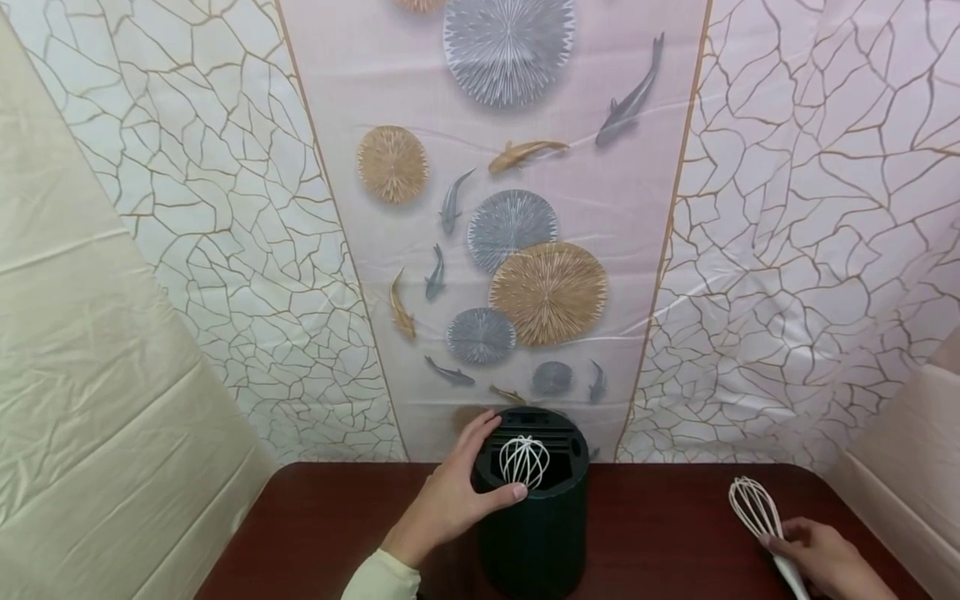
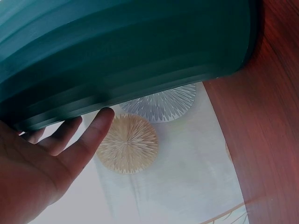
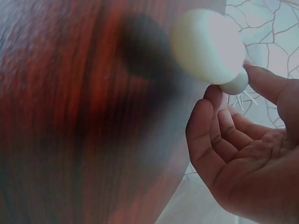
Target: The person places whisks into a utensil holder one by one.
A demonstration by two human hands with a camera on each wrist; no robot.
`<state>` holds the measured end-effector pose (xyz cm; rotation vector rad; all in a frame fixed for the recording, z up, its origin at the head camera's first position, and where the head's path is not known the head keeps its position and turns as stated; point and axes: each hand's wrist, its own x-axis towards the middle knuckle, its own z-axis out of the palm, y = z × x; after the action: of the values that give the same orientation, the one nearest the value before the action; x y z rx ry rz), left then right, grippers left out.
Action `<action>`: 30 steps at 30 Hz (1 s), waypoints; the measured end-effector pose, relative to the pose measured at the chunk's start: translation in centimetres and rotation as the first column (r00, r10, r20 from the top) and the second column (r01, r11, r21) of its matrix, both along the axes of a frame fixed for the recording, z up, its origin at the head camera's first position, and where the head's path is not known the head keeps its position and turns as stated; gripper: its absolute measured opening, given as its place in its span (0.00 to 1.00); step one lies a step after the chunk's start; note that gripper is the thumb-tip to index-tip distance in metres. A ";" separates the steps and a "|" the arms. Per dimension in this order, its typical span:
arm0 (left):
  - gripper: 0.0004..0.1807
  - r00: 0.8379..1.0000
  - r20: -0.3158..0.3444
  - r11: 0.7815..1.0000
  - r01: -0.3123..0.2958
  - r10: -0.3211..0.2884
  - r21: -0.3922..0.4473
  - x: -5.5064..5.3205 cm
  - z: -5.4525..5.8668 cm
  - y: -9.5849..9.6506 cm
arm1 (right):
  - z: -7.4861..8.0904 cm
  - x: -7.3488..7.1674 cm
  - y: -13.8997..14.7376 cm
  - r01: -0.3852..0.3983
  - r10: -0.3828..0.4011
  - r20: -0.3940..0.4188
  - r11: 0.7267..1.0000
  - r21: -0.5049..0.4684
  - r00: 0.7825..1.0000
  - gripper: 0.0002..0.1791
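Note:
A dark green utensil holder with a slotted black top stands upright near the table's middle. My left hand holds it by the upper left side, thumb over the near rim and fingers round the far side. In the left wrist view, the fingers lie against its ribbed wall. A white whisk stands in the holder's large opening, wires up, its handle hidden inside. At the right, my right hand pinches a second white whisk by its handle, wires pointing away. The handle's rounded end fills the right wrist view.
The dark red-brown wooden table has rounded back corners. Behind it hangs a patterned cloth with fish and round motifs. Pale cloth panels rise at the left and right sides.

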<state>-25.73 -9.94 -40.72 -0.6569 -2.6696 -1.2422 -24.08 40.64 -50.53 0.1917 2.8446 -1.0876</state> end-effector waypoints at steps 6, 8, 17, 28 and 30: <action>0.50 1.000 -0.002 1.000 0.008 -0.008 0.004 0.0 0.0 0.1 | 0.6 0.4 -0.8 0.009 -0.009 -0.012 1.000 -0.016 1.000 0.34; 0.50 1.000 -0.005 1.000 0.011 -0.010 0.006 0.0 -0.1 0.1 | 0.8 0.5 -1.1 0.007 -0.008 -0.022 1.000 -0.021 1.000 0.34; 0.49 1.000 0.001 1.000 0.002 -0.002 0.017 0.0 0.0 0.1 | 2.9 0.5 -2.3 -0.003 0.000 -0.064 0.999 -0.048 0.998 0.35; 0.50 1.000 -0.004 1.000 0.006 -0.006 0.021 0.1 0.0 0.1 | 6.1 2.1 -4.7 -0.031 0.014 -0.091 0.982 -0.188 0.996 0.31; 0.49 1.000 -0.001 1.000 0.004 -0.004 0.024 0.2 0.0 0.1 | 6.7 2.4 -5.1 -0.045 0.025 -0.095 0.977 -0.208 0.995 0.29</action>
<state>-25.55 -9.79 -40.74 -0.6595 -2.6495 -1.2718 -21.68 35.50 -43.85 0.0774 2.7722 -1.4126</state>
